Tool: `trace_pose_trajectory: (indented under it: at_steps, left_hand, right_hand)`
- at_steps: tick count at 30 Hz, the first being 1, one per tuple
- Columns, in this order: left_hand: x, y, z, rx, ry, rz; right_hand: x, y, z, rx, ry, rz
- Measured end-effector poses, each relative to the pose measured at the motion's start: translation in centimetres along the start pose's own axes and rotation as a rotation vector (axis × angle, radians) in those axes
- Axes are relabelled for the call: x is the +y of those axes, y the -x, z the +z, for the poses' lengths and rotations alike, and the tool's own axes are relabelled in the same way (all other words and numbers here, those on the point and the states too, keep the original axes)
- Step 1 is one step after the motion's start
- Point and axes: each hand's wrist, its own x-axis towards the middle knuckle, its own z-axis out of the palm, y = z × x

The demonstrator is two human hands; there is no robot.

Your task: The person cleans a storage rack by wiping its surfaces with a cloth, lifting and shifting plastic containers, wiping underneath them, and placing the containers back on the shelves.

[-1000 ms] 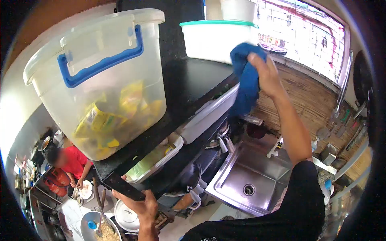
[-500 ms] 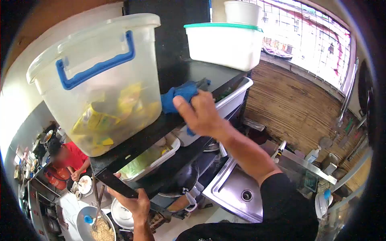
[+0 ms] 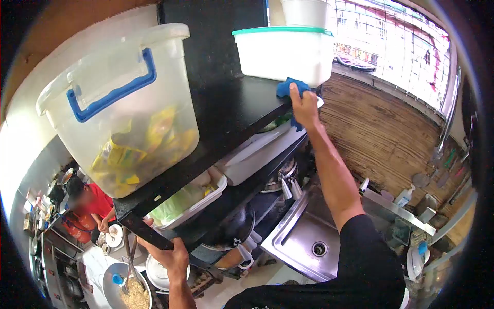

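Observation:
My right hand [image 3: 307,110] is closed on a blue cloth [image 3: 291,88], pressed to the front edge of the black shelf [image 3: 226,110] near its right end. Part of the cloth hangs below that edge. Just behind it stands a white tub with a green rim [image 3: 280,54]. Low on the left, my left hand [image 3: 169,256] is wrapped around the shelf's corner frame. Above that hand, a clear plastic bin [image 3: 149,118] with a blue handle holds yellow packets and sits on the shelf's left end.
Lower shelves hold a white tray with green produce [image 3: 182,203] and pots [image 3: 226,226]. A steel sink [image 3: 309,239] lies below my right arm. At lower left are a large pan of food [image 3: 116,288] and a person in a red shirt [image 3: 100,203]. A barred window is at upper right.
My right hand and the blue cloth have slid right along the shelf, from beside the clear bin to the white tub. My left hand keeps its hold on the frame.

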Motion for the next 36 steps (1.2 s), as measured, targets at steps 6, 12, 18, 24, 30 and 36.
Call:
trace_pose_trajectory:
  at_steps: [6,12,18,24,30,36]
  left_hand:
    - [0.3,0.1,0.1,-0.018,0.112,-0.028]
    - [-1.1,0.7,0.1,-0.008,0.160,-0.094]
    - [0.7,0.3,0.0,-0.041,0.145,-0.139]
    - [-1.6,0.8,0.0,0.015,0.091,-0.053]
    - [0.5,0.1,0.4,0.008,0.096,-0.015]
    - [-2.1,0.5,-3.0,-0.141,-0.269,0.001]
  right_hand:
    - [-12.5,8.1,0.5,-0.061,-0.281,-0.372]
    - [-13.3,8.8,0.3,-0.030,-0.311,-0.562]
    - [-0.8,1.8,0.4,0.112,-0.211,-0.329]
    - [0.8,1.5,0.5,0.090,-0.159,-0.101]
    - [-5.4,5.2,-3.6,0.146,-0.714,0.089]
    - [-0.7,1.8,-4.8,0.537,-1.238,0.449]
